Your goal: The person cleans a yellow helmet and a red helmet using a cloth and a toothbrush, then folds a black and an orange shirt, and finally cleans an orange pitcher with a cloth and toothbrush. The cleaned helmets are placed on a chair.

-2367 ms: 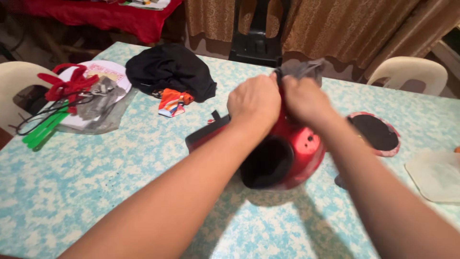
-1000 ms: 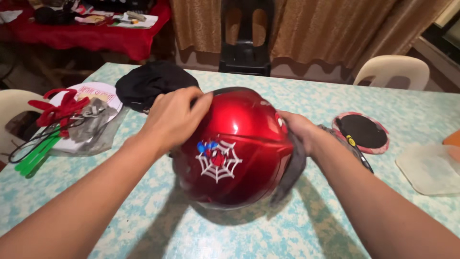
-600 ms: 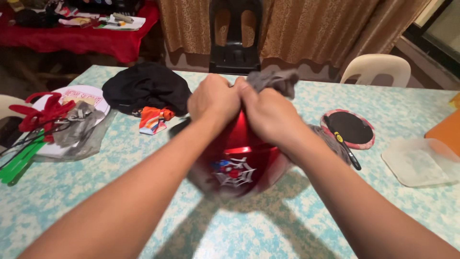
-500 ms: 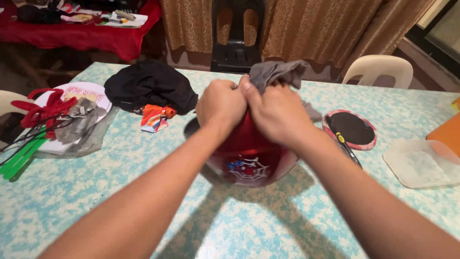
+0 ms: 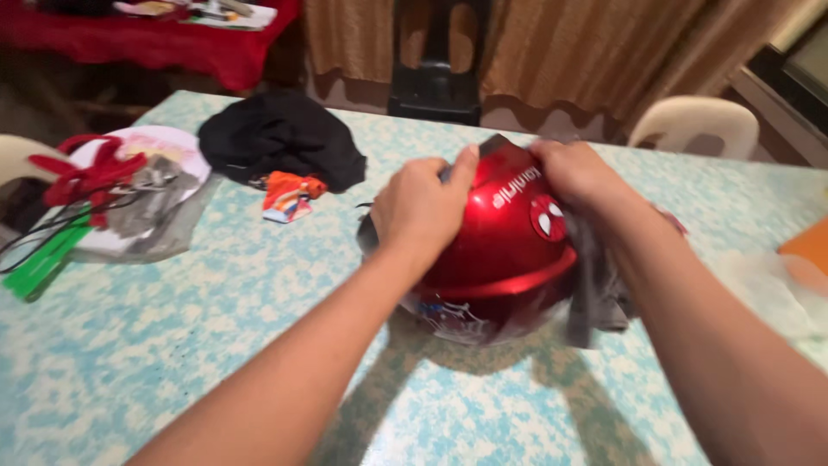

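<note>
Table point(image 5: 172, 328), teal-white mottled, fills frame; bare stretch lower left and bottom centre, far edge along top. Red helmet point(image 5: 509, 250) at centre on table, well off any edge. Black cloth point(image 5: 285, 138) upper left. Grey rag point(image 5: 595, 285) hangs down helmet's right side. Left hand point(image 5: 423, 207) curled on helmet top-left, thumb up. Right hand point(image 5: 578, 173) grips helmet top w/ rag under it.

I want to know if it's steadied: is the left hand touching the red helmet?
Touching. The head view shows the left hand pressed flat on the red helmet, fingers against its shell.
</note>
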